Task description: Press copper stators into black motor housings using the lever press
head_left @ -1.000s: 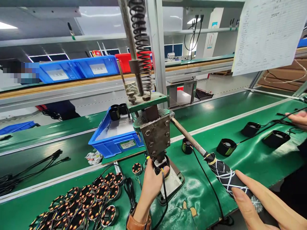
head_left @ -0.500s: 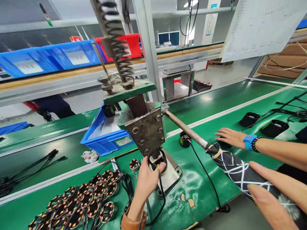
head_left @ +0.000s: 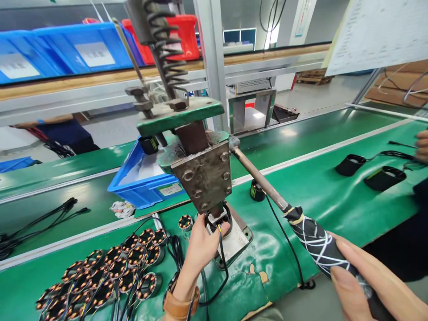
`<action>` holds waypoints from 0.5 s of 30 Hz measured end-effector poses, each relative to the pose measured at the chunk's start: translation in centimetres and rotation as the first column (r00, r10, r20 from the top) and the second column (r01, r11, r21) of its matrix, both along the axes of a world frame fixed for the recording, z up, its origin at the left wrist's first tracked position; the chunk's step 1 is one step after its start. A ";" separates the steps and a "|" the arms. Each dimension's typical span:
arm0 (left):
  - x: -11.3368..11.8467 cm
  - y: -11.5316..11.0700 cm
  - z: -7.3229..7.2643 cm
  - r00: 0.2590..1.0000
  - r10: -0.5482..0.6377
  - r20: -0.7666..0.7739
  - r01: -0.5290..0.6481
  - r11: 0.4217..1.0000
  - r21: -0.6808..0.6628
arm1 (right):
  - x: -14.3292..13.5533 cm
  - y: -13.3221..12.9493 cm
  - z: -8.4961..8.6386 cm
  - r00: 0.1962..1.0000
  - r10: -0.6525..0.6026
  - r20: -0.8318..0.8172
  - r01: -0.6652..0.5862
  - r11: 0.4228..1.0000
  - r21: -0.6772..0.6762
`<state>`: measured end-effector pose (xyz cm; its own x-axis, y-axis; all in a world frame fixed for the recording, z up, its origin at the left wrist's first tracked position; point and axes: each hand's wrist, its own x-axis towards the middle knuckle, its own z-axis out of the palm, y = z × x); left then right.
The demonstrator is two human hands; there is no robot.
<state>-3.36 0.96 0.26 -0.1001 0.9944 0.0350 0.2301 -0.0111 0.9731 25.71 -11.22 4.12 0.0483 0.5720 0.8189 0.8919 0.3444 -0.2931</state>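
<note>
A metal hand press (head_left: 203, 174) with a coil spring stands in the middle. Its ram reaches down into a black round housing (head_left: 228, 218) on the pale base plate. My left hand (head_left: 203, 245) grips this housing from the near left side, thumb by the coloured wires where a black cable (head_left: 224, 267) comes out. The ram and my fingers hide part of the housing. At lower right, my right hand (head_left: 364, 276) is wrapped around the press lever (head_left: 317, 245), whose grip is bound in black tape and white cord. The lever slopes down toward me.
Several copper-wound stators (head_left: 117, 269) lie at lower left. A blue bin (head_left: 147, 191) stands behind the press. Right of it is another black housing (head_left: 257, 191) with a cable; two black rings (head_left: 384, 178) lie farther right. A co-worker's hand (head_left: 423, 145) shows at the right edge.
The co-worker's hand has drawn back to the right edge, and the dark item under it is gone from that spot. My view has shifted slightly. Both my hands keep their holds.
</note>
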 end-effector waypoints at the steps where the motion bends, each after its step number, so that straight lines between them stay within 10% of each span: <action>1: 0.0 0.0 0.0 1.000 0.003 -0.002 -0.003 1.000 -0.004 | -0.2 0.2 0.3 1.000 0.016 0.021 -0.017 1.000 0.026; 15: 0.3 0.1 0.1 0.998 -0.053 0.036 0.053 0.998 0.021 | -3.9 1.7 3.1 0.996 -0.018 -0.082 0.036 0.975 0.221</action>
